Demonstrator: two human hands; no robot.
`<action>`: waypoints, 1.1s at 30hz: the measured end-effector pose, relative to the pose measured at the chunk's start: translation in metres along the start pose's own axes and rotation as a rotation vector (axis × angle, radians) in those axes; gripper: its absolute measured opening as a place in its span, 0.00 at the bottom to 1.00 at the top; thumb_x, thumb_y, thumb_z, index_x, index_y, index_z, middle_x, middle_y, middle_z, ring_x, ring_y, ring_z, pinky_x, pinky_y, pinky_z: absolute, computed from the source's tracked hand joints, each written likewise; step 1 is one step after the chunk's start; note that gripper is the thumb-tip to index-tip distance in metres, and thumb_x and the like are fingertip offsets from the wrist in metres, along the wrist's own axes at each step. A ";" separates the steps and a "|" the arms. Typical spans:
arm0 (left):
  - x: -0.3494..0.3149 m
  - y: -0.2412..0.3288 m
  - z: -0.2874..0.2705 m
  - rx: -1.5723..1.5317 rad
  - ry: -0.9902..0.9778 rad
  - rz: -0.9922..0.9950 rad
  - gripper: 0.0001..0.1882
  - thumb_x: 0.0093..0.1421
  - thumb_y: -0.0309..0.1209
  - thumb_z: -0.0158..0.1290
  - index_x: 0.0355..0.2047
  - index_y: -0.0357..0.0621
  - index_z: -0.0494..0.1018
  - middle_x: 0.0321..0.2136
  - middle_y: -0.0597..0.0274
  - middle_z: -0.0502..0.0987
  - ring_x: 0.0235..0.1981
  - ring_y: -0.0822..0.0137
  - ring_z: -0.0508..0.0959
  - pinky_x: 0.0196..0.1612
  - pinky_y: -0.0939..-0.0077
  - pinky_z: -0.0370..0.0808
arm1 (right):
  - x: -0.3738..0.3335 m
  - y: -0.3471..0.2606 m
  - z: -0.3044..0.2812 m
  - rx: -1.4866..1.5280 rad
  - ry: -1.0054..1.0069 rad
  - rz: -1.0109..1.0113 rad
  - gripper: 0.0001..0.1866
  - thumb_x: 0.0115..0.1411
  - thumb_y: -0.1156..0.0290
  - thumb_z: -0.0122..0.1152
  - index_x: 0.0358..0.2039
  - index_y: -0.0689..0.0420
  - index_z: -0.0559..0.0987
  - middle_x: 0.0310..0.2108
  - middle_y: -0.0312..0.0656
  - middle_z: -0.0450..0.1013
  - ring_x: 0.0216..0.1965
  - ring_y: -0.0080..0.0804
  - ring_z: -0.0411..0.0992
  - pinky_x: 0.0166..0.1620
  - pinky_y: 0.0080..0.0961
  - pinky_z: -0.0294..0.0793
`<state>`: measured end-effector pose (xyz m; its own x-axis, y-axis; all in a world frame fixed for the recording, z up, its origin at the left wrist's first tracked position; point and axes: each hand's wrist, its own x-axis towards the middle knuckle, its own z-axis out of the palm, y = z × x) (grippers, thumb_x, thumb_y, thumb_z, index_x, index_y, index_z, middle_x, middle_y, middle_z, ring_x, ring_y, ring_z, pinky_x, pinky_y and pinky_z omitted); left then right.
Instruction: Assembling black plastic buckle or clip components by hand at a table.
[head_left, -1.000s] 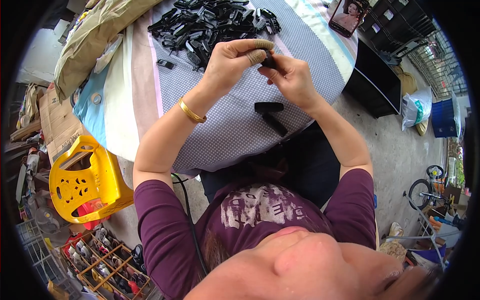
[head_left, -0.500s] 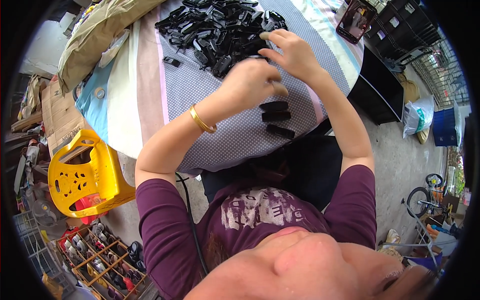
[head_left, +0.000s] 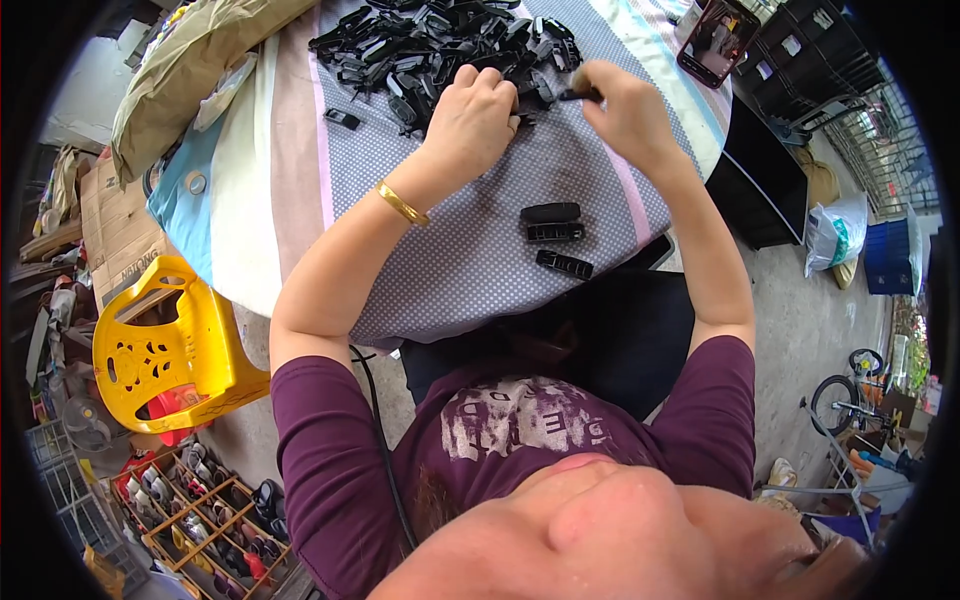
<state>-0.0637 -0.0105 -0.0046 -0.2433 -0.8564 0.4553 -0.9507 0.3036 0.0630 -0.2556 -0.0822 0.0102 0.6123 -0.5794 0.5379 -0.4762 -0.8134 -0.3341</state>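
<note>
The person's right hand (head_left: pixel 632 115) pinches a small black piece (head_left: pixel 581 96) between thumb and index finger, just off the right edge of a pile of black pieces. The left hand (head_left: pixel 472 118), near it on the other side, is bent palm down with its fingers curled into the close edge of the pile; the fingertips are hidden, so whether they grip anything cannot be told. A gold bracelet (head_left: pixel 402 203) circles the left wrist.

Just beyond the left hand, the pile (head_left: pixel 430 45) spreads out to both sides, its long, narrow parts heaped at all angles. One lone piece (head_left: pixel 341 119) lies apart, to the left of the left hand. Below both hands, toward the person's body, three loose pieces (head_left: pixel 555 233) lie near one another: the farthest shows a smooth dark face, the nearer two a slotted side.

All of this rests on a bench (head_left: pixel 430 280) covered with a striped cloth, grey with white dots under the hands. Up and to the right of the right hand, a phone (head_left: pixel 717 42) has its screen lit. Far to the left of the left hand are a roll of tape (head_left: pixel 195 183) and brown paper (head_left: pixel 200 70); off the bench, lower left, is a yellow chair (head_left: pixel 215 345).
</note>
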 end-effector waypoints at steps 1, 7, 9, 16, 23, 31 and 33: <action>0.001 -0.001 0.000 -0.001 0.004 0.002 0.09 0.48 0.30 0.54 0.29 0.41 0.72 0.30 0.60 0.72 0.36 0.60 0.69 0.40 0.71 0.69 | -0.005 -0.001 -0.001 -0.004 0.001 -0.001 0.08 0.46 0.76 0.57 0.30 0.59 0.72 0.27 0.44 0.72 0.29 0.38 0.73 0.35 0.27 0.72; 0.008 -0.002 -0.019 -0.807 0.176 -0.385 0.07 0.52 0.22 0.50 0.33 0.35 0.70 0.26 0.58 0.76 0.27 0.67 0.77 0.28 0.78 0.73 | -0.015 -0.009 -0.013 -0.065 -0.303 -0.035 0.07 0.46 0.74 0.58 0.28 0.57 0.72 0.28 0.42 0.71 0.33 0.41 0.70 0.36 0.32 0.71; 0.010 0.003 -0.029 -1.008 0.075 -0.526 0.09 0.54 0.19 0.47 0.36 0.35 0.70 0.27 0.59 0.75 0.25 0.72 0.77 0.26 0.83 0.73 | -0.018 0.000 -0.008 -0.126 -0.280 -0.021 0.09 0.46 0.73 0.59 0.30 0.57 0.73 0.30 0.42 0.72 0.34 0.39 0.71 0.36 0.30 0.71; 0.006 0.003 -0.031 -1.662 -0.171 -0.575 0.18 0.55 0.19 0.42 0.48 0.30 0.65 0.43 0.53 0.72 0.39 0.61 0.77 0.40 0.79 0.75 | -0.013 -0.018 -0.009 0.598 0.128 0.174 0.14 0.51 0.72 0.61 0.40 0.58 0.76 0.37 0.40 0.75 0.37 0.26 0.73 0.38 0.20 0.73; 0.004 0.011 -0.023 -1.786 -0.136 -0.387 0.17 0.55 0.22 0.50 0.46 0.32 0.67 0.36 0.55 0.75 0.37 0.65 0.77 0.39 0.78 0.76 | -0.016 -0.026 -0.008 0.557 0.130 0.041 0.14 0.51 0.75 0.61 0.40 0.58 0.77 0.34 0.39 0.75 0.36 0.24 0.73 0.37 0.18 0.74; 0.001 0.010 -0.013 -1.636 -0.090 -0.455 0.15 0.56 0.24 0.51 0.45 0.37 0.70 0.27 0.68 0.75 0.21 0.82 0.66 0.24 0.91 0.64 | -0.019 -0.032 -0.004 0.561 0.176 0.054 0.14 0.49 0.77 0.62 0.39 0.60 0.77 0.34 0.40 0.75 0.34 0.23 0.73 0.35 0.18 0.74; 0.001 0.011 -0.013 -1.544 -0.057 -0.444 0.16 0.56 0.24 0.52 0.45 0.36 0.70 0.27 0.69 0.74 0.20 0.83 0.64 0.23 0.91 0.63 | -0.020 -0.035 -0.001 0.550 0.175 0.045 0.14 0.49 0.77 0.63 0.39 0.60 0.77 0.34 0.41 0.75 0.34 0.23 0.73 0.34 0.19 0.74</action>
<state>-0.0723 -0.0023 0.0080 -0.0543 -0.9903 0.1276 0.1406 0.1189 0.9829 -0.2521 -0.0423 0.0119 0.4630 -0.6348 0.6185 -0.0728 -0.7227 -0.6873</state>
